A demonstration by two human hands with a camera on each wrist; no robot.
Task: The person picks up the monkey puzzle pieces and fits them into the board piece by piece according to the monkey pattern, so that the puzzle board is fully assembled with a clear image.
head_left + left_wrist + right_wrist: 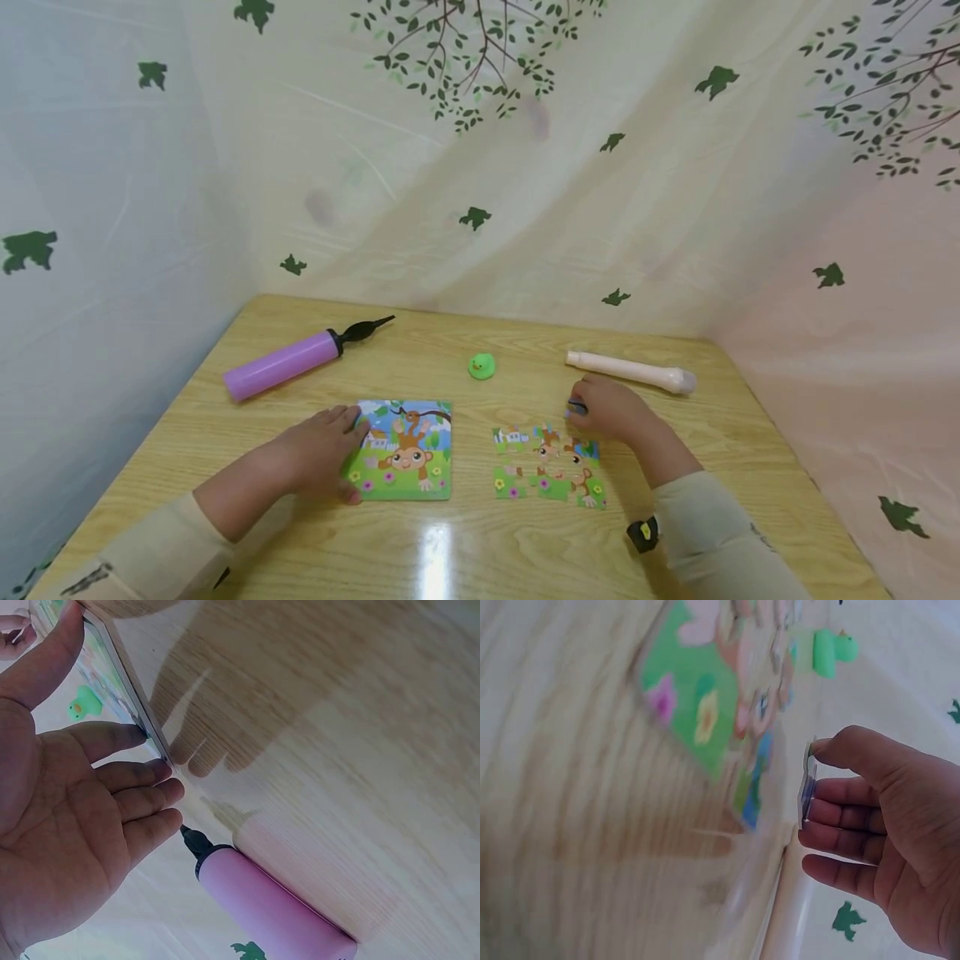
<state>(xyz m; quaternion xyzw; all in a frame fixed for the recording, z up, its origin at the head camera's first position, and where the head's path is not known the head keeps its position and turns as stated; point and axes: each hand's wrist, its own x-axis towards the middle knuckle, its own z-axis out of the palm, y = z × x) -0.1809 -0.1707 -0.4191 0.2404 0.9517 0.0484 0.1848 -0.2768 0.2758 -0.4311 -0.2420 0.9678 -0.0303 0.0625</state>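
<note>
A square monkey picture board [408, 483] lies flat on the table. My left hand [318, 450] is at its left side, thumb near the bottom corner and fingertips touching the edge; the left wrist view shows the fingers fairly straight. My right hand [611, 408] pinches a small jigsaw piece [807, 791] between thumb and fingers, raised above the table in the right wrist view. Below that hand lie several loose jigsaw pieces [553, 487], arranged with gaps into a similar monkey picture. The right fingers partly cover the upper right of this group.
A purple balloon pump [285, 365] with a black nozzle lies at the back left. Behind the pieces sits a green toy duck [482, 366]. At the back right rests a pale tube-shaped thing [630, 372]. A small black-and-yellow thing [642, 534] is by the right sleeve.
</note>
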